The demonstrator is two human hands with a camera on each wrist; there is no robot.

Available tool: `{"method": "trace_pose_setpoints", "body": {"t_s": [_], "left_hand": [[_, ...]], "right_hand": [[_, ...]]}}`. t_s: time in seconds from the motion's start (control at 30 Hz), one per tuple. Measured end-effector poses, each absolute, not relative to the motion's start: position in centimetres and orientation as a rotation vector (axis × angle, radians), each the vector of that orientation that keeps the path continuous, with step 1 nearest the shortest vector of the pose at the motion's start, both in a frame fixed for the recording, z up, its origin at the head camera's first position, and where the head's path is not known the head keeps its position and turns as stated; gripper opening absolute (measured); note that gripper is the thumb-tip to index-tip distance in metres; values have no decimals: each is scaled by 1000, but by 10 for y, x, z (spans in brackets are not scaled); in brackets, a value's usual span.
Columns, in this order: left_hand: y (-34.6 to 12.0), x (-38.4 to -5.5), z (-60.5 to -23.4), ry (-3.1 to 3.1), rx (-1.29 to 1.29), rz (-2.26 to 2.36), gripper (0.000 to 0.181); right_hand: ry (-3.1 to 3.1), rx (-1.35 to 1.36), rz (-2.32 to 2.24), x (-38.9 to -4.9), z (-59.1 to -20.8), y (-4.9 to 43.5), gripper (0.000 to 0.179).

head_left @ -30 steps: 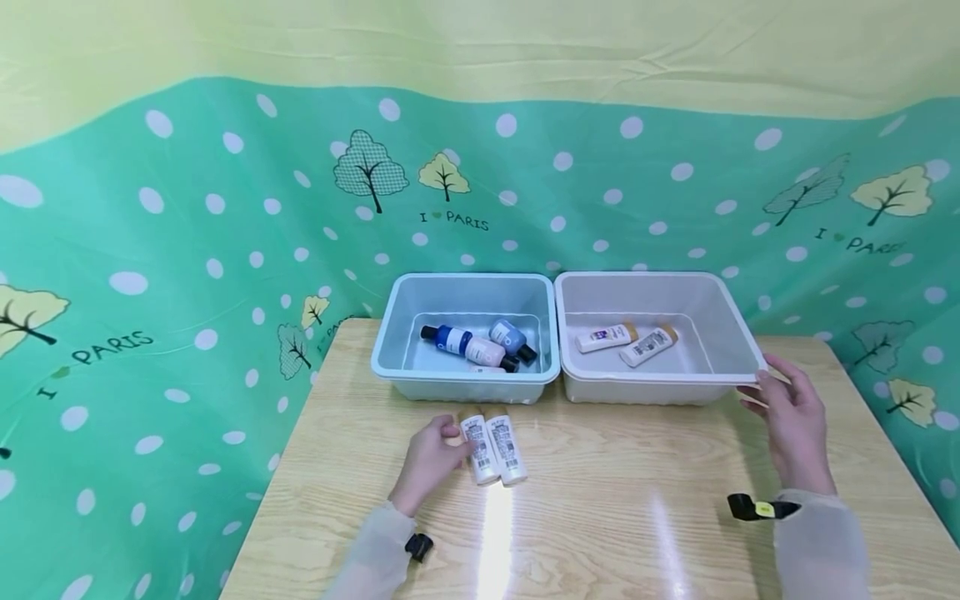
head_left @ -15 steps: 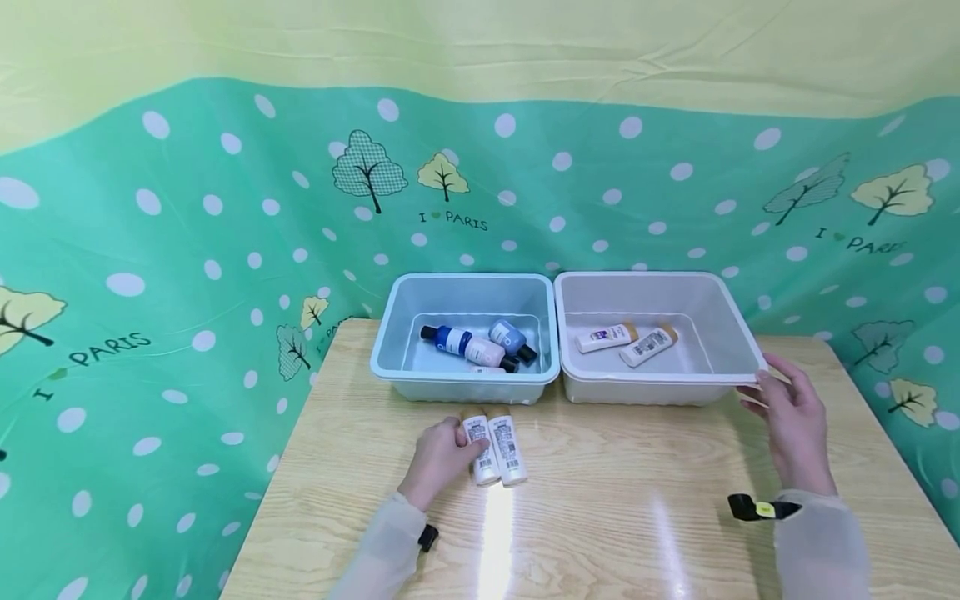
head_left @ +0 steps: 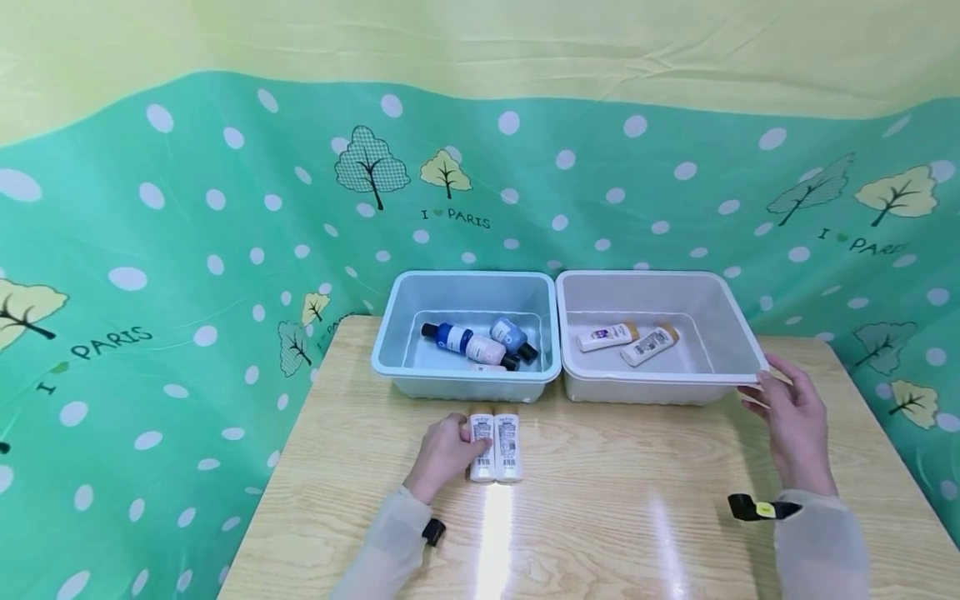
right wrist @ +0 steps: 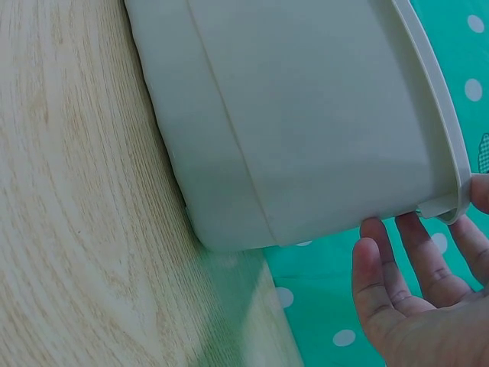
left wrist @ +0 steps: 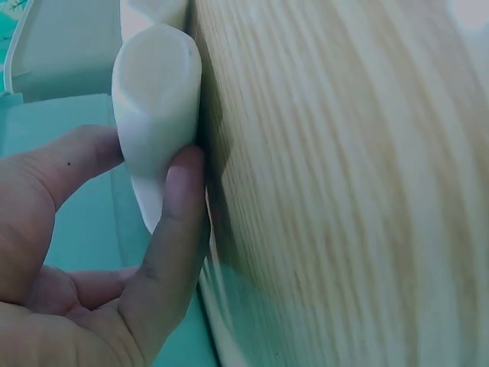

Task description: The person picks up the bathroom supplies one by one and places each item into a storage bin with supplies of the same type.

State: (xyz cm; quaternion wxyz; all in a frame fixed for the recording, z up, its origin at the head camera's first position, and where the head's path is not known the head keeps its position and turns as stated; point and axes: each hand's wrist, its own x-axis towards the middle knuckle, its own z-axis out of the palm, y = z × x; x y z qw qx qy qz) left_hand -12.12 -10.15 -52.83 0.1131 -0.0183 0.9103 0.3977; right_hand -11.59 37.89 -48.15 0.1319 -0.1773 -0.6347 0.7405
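Two white bottles with tan caps lie side by side on the table in front of the bins. My left hand point(head_left: 444, 454) pinches the left white bottle point(head_left: 482, 467) between thumb and fingers; the right white bottle point(head_left: 507, 450) lies against it. Close up in the left wrist view, the thumb and a fingertip point(left wrist: 183, 180) bear on opposite sides of the held bottle point(left wrist: 158, 84). At the front right corner of the grey bin point(head_left: 645, 390), my right hand point(head_left: 793, 417) grips the rim, fingers below it in the right wrist view.
A light blue bin point(head_left: 465, 387) stands left of the grey one, holding a dark blue bottle point(head_left: 450, 337), a pink one point(head_left: 485, 351) and a lighter blue one point(head_left: 508, 334). Inside the grey bin lie two white bottles point(head_left: 602, 337). A green dotted curtain point(head_left: 585, 183) hangs behind.
My left hand has moved slightly right and taken hold of the left bottle. Both bottles have turned from slanted to straight, level with each other. The right hand stays on the grey bin.
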Motion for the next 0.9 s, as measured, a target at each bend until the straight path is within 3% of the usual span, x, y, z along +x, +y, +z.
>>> {"method": "trace_pose_setpoints", "body": {"t_s": [0.4, 0.9], "left_hand": [[-102, -121, -530, 2661, -71, 1217, 65], [-126, -124, -550, 2293, -138, 1714, 56]], "right_hand": [[-1799, -487, 2172, -116, -481, 379, 49], [-1763, -489, 2212, -117, -480, 378, 49]]}}
